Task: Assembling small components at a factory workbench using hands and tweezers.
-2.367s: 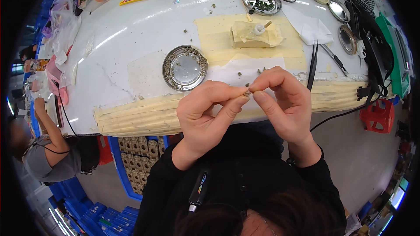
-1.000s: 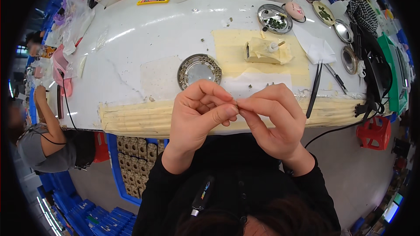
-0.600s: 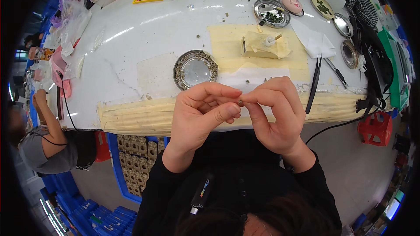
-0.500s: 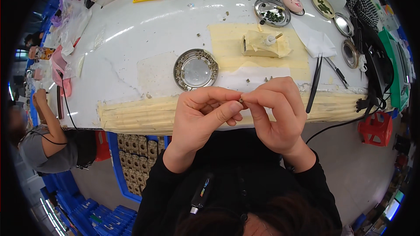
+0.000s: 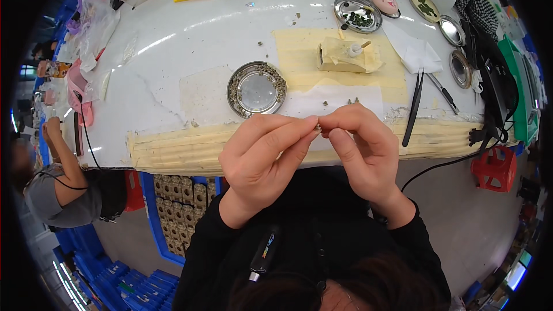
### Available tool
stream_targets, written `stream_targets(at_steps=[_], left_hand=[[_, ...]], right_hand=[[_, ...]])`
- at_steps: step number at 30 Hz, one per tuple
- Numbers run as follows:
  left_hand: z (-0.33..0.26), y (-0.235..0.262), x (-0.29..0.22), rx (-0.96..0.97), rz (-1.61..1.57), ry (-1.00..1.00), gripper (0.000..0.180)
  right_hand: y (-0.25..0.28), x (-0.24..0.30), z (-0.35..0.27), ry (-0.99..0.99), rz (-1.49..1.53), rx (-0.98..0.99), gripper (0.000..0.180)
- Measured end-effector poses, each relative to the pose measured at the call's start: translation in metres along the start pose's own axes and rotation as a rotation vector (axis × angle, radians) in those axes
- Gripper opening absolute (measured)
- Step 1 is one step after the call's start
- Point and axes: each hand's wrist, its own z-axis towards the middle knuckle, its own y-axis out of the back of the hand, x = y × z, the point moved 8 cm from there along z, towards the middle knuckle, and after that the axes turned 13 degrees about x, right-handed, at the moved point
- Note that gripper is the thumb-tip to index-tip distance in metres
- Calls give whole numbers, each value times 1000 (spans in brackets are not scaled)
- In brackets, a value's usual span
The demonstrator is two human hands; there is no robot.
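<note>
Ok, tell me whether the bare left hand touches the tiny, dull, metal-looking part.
Touching. The head view shows the bare left hand pinching the tiny, dull, metal-looking part, which juts from between its thumb and index finger.

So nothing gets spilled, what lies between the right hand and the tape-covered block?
In the head view, from the right hand: white paper with small metallic pieces, then pale yellow masking tape.
</note>
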Motion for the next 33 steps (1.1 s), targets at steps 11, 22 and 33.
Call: stream_targets(at_steps=[11,22,33], left_hand=[[5,-1,-19,68,216,-105,31],[4,-4,-5,70,-11,1,27],[2,-6,0,46,-55,0,28]], right_hand=[[-9,-25,-4,-239,531,98,11],[-11,-26,-5,-225,581,104,10],[-9,-24,-5,-201,511,91,9]])
